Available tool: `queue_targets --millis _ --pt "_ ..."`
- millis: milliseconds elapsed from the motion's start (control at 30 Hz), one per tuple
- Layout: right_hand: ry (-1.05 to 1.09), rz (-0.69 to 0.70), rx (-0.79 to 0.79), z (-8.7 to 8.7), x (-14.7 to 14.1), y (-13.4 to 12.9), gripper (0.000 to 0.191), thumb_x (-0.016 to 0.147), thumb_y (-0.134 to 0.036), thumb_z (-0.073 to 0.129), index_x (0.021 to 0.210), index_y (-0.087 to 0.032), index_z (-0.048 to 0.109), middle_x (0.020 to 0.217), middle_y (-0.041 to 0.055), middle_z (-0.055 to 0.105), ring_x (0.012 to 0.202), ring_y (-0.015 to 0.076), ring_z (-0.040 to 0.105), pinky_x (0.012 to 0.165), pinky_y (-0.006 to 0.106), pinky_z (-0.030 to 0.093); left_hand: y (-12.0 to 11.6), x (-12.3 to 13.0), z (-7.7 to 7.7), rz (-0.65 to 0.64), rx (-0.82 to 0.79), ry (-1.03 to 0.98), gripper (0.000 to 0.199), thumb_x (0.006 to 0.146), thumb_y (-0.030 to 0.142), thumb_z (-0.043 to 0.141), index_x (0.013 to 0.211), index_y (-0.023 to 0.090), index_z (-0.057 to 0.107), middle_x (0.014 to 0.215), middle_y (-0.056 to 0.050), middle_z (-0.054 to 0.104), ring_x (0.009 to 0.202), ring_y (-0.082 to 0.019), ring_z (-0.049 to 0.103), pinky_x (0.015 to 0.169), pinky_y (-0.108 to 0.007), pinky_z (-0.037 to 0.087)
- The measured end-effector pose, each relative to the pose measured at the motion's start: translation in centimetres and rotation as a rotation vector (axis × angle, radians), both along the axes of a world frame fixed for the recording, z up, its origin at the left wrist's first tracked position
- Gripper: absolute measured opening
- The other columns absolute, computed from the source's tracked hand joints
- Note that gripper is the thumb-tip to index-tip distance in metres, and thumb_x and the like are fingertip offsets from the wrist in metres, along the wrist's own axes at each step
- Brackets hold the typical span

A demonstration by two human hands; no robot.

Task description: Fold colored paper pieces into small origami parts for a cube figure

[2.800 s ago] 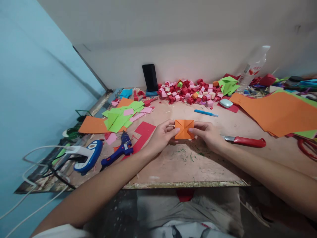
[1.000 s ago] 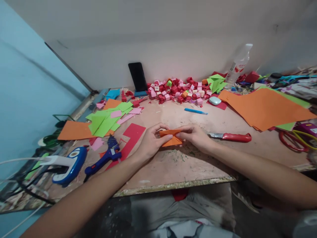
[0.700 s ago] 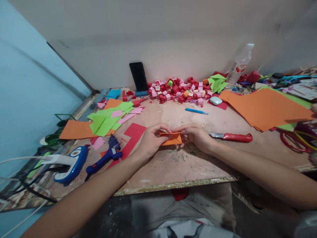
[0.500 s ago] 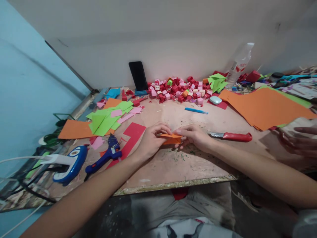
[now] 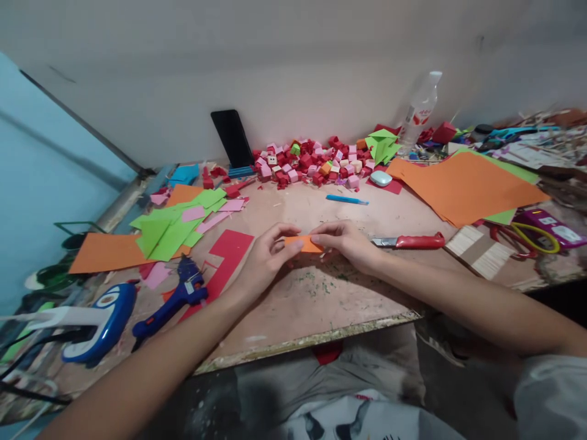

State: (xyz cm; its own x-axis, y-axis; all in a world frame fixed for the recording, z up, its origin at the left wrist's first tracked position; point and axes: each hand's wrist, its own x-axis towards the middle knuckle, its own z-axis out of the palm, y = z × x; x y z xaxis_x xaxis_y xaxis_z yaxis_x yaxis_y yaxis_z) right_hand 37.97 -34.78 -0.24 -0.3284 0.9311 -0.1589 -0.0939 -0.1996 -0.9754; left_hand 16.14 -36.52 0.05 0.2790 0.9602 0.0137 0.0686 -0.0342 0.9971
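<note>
Both hands hold a small orange paper piece (image 5: 304, 244) above the front middle of the table. My left hand (image 5: 270, 252) pinches its left end, thumb on the near face. At the right end, my right hand (image 5: 349, 243) grips it between thumb and fingers. A utility knife with a red handle (image 5: 419, 241) lies just right of my right hand. Left of my left hand are a red paper strip (image 5: 233, 244) and a blue glue gun (image 5: 186, 287). Green crumbs (image 5: 323, 282) lie scattered below the hands.
Small red and pink paper cubes (image 5: 312, 162) are heaped at the back, beside a propped phone (image 5: 232, 137) and a plastic bottle (image 5: 419, 113). Green sheets (image 5: 169, 232) lie left, large orange sheets (image 5: 472, 186) right. A blue power strip (image 5: 107, 318) sits front left.
The view has shifted right, showing wooden sticks and scissors at the right. Another person's hand there has left the view. The orange piece now shows a flatter, broader face between my hands.
</note>
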Motion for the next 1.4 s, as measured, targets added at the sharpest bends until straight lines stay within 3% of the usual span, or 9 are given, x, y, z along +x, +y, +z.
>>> queue_targets --millis 133,233,367,767,1067,1200,1400 --pt "-0.006 -0.011 0.023 0.1 -0.04 -0.06 0.022 0.078 -0.035 0.086 0.088 -0.016 0.082 0.081 0.0038 0.073 0.073 0.0158 0.065 0.061 0.027 0.06 0.26 -0.02 -0.09 -0.014 -0.057 -0.001 0.039 0.091 0.047 0.08 0.116 0.019 0.069 0.088 -0.002 0.071 0.07 -0.014 0.065 0.062 -0.023 0.052" --pt "-0.007 -0.018 0.026 0.04 -0.01 -0.04 0.023 0.078 -0.037 0.087 0.089 -0.017 0.081 0.081 0.0034 0.073 0.071 0.0154 0.066 0.061 0.027 0.06 0.37 0.05 -0.18 -0.038 -0.063 0.008 0.032 0.093 0.046 0.077 0.106 0.017 0.071 0.076 -0.001 0.068 0.062 -0.013 0.063 0.059 -0.023 0.05" --pt "-0.013 -0.016 0.022 -0.08 0.06 0.01 0.026 0.077 -0.039 0.088 0.09 -0.018 0.081 0.079 0.004 0.075 0.07 0.0159 0.068 0.062 0.027 0.059 0.4 0.14 -0.37 -0.022 -0.062 -0.02 0.029 0.092 0.044 0.079 0.095 0.017 0.069 0.076 -0.002 0.07 0.061 -0.011 0.062 0.059 -0.022 0.049" --pt "-0.018 -0.014 0.016 -0.19 0.12 -0.13 0.028 0.079 -0.039 0.089 0.095 -0.017 0.083 0.082 0.0066 0.079 0.072 0.0177 0.072 0.063 0.026 0.057 0.48 -0.09 -0.84 -0.008 -0.098 -0.026 0.029 0.094 0.045 0.077 0.097 0.018 0.067 0.072 0.0 0.068 0.056 -0.01 0.061 0.052 -0.02 0.047" --pt "-0.056 0.004 0.033 0.3 -0.11 -0.2 0.03 0.083 -0.046 0.084 0.083 -0.016 0.081 0.074 0.0066 0.077 0.066 0.0182 0.072 0.061 0.027 0.056 0.36 0.12 -0.34 -0.012 -0.074 0.008 0.03 0.095 0.047 0.073 0.096 0.017 0.067 0.071 0.0 0.067 0.057 -0.01 0.06 0.055 -0.021 0.046" --pt "-0.088 0.016 0.054 0.19 -0.04 -0.11 0.031 0.084 -0.047 0.083 0.085 -0.016 0.082 0.075 0.0077 0.078 0.065 0.0177 0.07 0.063 0.028 0.056 0.38 0.26 -0.11 -0.018 -0.048 0.023 0.035 0.099 0.051 0.067 0.094 0.016 0.067 0.066 0.0 0.065 0.055 -0.01 0.059 0.055 -0.021 0.045" --pt "-0.12 0.014 0.084 0.22 -0.02 -0.03 0.032 0.083 -0.047 0.081 0.074 -0.017 0.076 0.07 0.0037 0.073 0.061 0.0169 0.067 0.061 0.028 0.053 0.49 0.23 -0.2 -0.008 -0.036 0.029 0.037 0.1 0.053 0.064 0.093 0.017 0.065 0.065 0.0 0.065 0.054 -0.011 0.058 0.054 -0.021 0.045"
